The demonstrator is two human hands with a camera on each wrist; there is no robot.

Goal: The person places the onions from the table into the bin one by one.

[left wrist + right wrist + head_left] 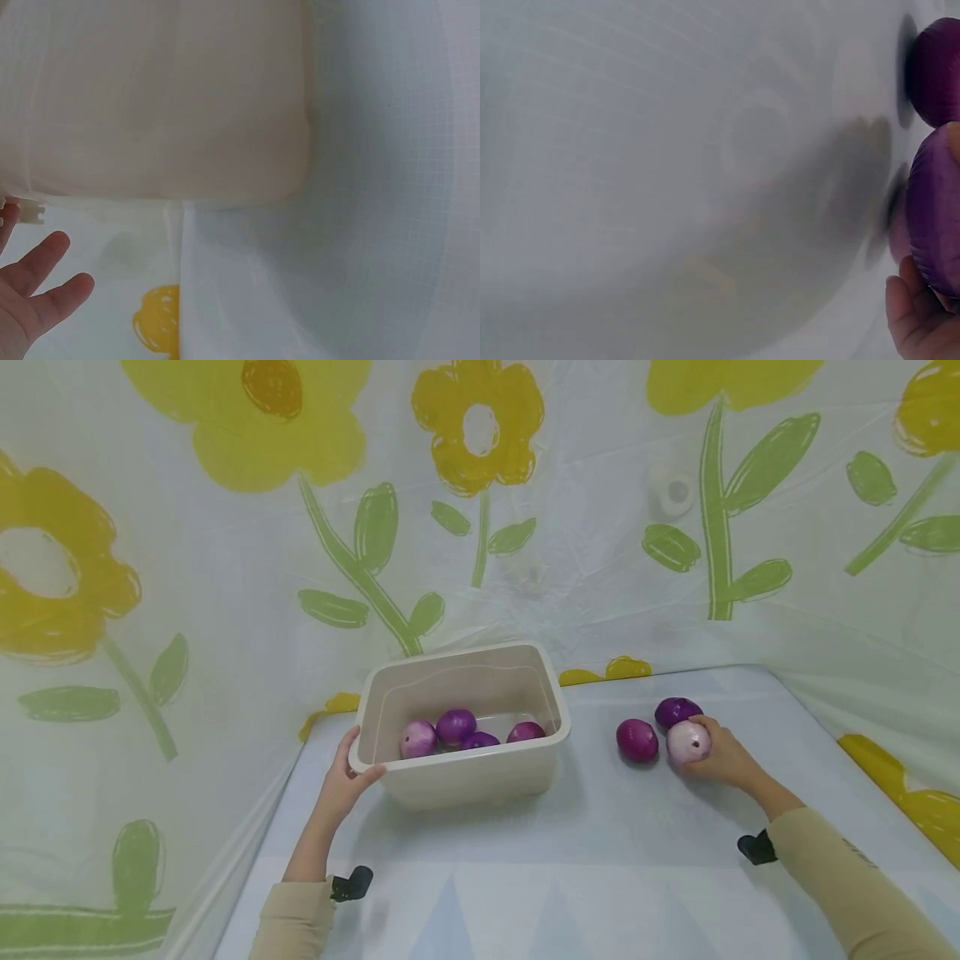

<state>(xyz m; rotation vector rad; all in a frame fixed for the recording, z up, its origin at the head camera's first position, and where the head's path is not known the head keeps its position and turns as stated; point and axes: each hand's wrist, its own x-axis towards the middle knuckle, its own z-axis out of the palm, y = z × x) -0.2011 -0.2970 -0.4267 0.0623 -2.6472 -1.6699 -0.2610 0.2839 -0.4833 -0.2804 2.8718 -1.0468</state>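
Observation:
A pale red onion [687,743], its dark spot facing me, is gripped by my right hand [723,758]. Close beside it are two deeper purple onions, one magenta onion [637,741] to the left and one dark onion [677,712] just behind. The right wrist view catches the held onion [934,214] at its right edge, fingers below it. My left hand [345,785] holds the front left corner of a cream plastic bin [472,777], thumb along the front rim. Its outer fingers [64,296] are spread off the wall in the left wrist view.
Several onions, a pale one [418,739] and a purple one [456,727] among them, lie inside the bin. A pale cloth [510,877] covers the table. Behind hangs a white sheet [570,527] printed with yellow flowers, meeting the table's back edge.

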